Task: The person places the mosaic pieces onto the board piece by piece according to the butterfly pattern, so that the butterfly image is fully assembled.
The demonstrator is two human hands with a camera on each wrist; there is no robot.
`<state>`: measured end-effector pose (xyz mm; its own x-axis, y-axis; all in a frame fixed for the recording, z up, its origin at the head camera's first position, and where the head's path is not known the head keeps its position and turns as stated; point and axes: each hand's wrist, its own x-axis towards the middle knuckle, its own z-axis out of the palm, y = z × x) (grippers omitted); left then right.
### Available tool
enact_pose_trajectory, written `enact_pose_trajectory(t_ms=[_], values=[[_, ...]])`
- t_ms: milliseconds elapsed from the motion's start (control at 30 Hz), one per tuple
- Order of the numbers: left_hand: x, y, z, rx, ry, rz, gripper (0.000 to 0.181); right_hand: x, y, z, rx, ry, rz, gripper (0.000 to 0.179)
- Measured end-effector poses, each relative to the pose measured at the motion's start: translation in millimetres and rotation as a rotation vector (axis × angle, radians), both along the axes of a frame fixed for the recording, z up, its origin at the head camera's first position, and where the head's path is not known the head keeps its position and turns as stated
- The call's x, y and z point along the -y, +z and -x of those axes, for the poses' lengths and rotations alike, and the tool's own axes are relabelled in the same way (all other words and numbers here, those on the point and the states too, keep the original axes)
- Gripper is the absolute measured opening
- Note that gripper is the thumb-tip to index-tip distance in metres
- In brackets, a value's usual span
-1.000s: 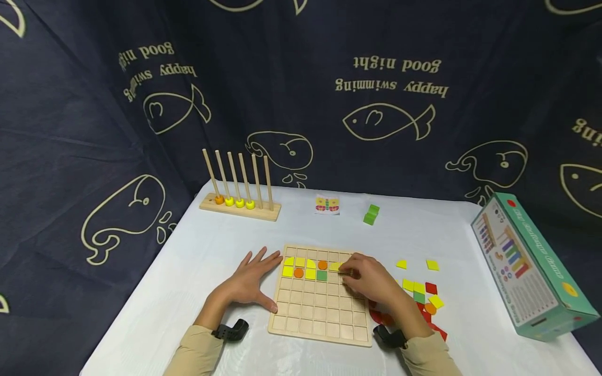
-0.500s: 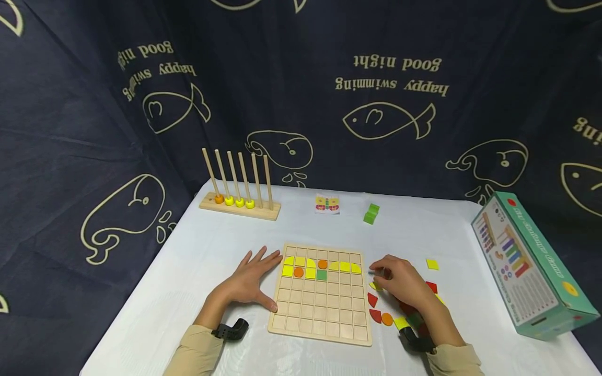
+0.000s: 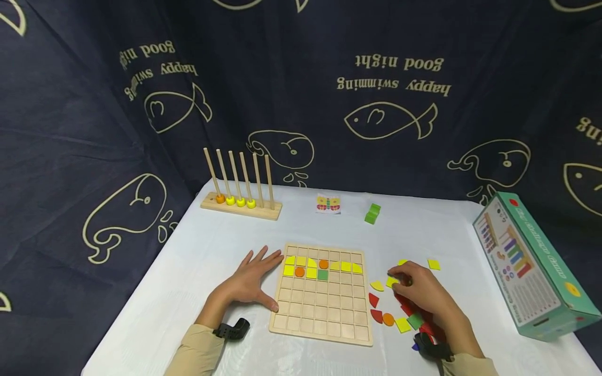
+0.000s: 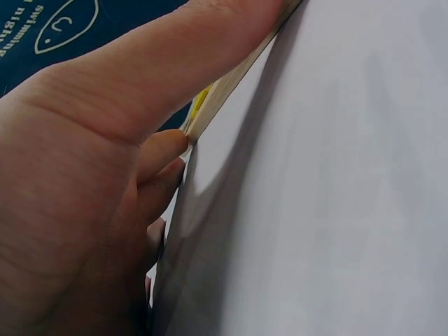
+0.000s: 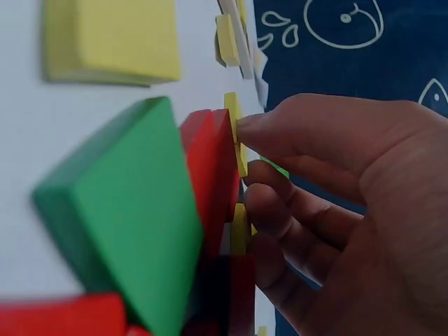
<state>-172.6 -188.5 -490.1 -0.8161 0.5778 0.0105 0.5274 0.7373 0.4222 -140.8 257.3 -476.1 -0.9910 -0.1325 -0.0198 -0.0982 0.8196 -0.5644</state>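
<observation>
**Right hand [image 3: 419,288] at a flat yellow square tile [image 3: 392,282], left hand [image 3: 248,282] on the pale wooden grid board [image 3: 314,313]**

The step in hand looked to be taking a loose tile for the board. The yellow square tile lay right of the board, at the right hand's bent thumb and fingertips; the thumb tip seemed to touch it, but whether it was pinched could not be told. The left hand lay with its fingers spread, its thumb on the board's left rim, apparently steadying it.

The next move probably called for a secure pinch, a small lift over the rim and a square-on lowering into a bare cell. Such cells ran to the right of the flat green square tile [image 3: 322,275] on the board and filled the nearer rows.

Edges deserved care: a flat yellow quarter-circle tile [image 3: 377,286] lay between the right hand and the board, so a higher path looked safer than sliding. Nearer, a flat orange round tile [image 3: 388,319] sat close to the right rim, and the black wrist camera [image 3: 430,346] hung over the cluttered pile, where it might snag pieces. The teal cardboard box [image 3: 533,271] stood well apart to the right, leaving room for the elbow.
</observation>
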Motion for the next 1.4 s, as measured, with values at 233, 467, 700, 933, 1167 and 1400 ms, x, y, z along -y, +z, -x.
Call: enact_pose_trajectory(t_ms=[233,467,700,933,1167,1400], values=[[0.3,-1.3,1.0,-0.007,-0.002,0.009,0.13,1,-0.3,-0.9,0.013,0.02,-0.03,0.032],[0.0,-1.8,1.4,-0.002,-0.001,-0.002,0.13,10,0.0,2.8,-0.055,0.063,-0.027,0.03],[0.3,-1.2,0.0,-0.016,-0.005,0.003,0.13,32,6.7,7.8,-0.077,0.136,0.035,0.027],[-0.3,-0.2,-1.0,-0.009,-0.012,-0.009,0.129,59,11.4,13.0,-0.039,0.181,0.055,0.029],[-0.6,-0.1,-1.3,-0.008,-0.008,-0.007,0.13,86,11.7,18.1,-0.086,0.272,0.031,0.026],[-0.7,-0.2,-1.5,-0.003,-0.006,-0.009,0.13,103,10.2,21.8,-0.141,0.346,-0.003,0.024]])
